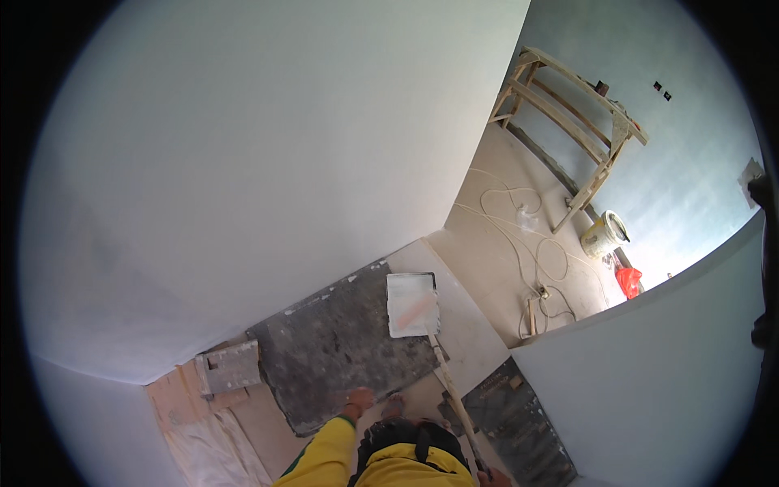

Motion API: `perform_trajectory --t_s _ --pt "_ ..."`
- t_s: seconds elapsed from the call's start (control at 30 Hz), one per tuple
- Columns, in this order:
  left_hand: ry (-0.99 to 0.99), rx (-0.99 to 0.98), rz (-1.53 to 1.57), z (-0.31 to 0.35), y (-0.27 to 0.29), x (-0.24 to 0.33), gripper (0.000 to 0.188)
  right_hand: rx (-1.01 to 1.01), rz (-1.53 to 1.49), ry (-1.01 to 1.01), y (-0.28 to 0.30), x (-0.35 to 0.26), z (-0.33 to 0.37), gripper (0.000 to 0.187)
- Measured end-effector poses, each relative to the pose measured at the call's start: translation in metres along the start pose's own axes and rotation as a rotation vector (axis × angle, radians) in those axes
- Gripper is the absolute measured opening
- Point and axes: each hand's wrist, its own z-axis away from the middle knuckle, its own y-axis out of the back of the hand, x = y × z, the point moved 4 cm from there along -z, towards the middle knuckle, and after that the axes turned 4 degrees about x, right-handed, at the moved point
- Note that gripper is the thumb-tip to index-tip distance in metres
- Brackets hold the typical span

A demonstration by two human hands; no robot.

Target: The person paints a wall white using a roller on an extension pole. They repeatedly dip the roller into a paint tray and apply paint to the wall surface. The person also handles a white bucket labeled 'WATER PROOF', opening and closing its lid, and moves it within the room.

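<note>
The long, pale, slender pole point(457, 398) is gripped near its dark lower end by the right hand point(495, 477), its fingers closed around it. Its far end is set at a shallow rectangular tray point(393, 296) coated with white paint, in which a pinkish roller head point(418, 311) is seen. The tray is rested partly over a dark, stained flat board point(324, 349). The left hand point(359, 397) is held low near the board; whether its fingers are spread cannot be told.
</note>
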Motion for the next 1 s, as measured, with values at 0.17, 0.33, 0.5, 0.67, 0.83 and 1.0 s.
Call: perform_trajectory --t_s 0.17,0.33,0.5,0.67,0.83,1.0 --pt "0.397 -0.351 0.4 0.049 -0.156 0.114 0.059 0.155 -0.051 -0.088 0.017 -0.04 0.013 0.041" --pt "0.635 -0.137 0.841 0.089 -0.224 0.14 0.049 0.409 0.051 0.026 0.012 -0.051 0.036 0.041" --pt "0.704 -0.059 1.067 0.076 -0.225 0.093 0.041 0.14 -0.063 -0.206 0.033 -0.029 0.123 0.042" --pt "0.529 -0.142 1.07 0.069 -0.233 0.078 0.041 -0.257 -0.195 -0.443 0.052 0.028 0.229 0.042" --pt "0.417 0.045 0.87 0.082 -0.264 0.054 0.037 -0.12 -0.211 -0.432 0.016 0.04 0.259 0.046" --pt "0.491 0.035 0.877 0.091 -0.313 0.011 0.032 -0.174 -0.042 -0.461 -0.016 0.051 0.232 0.048"
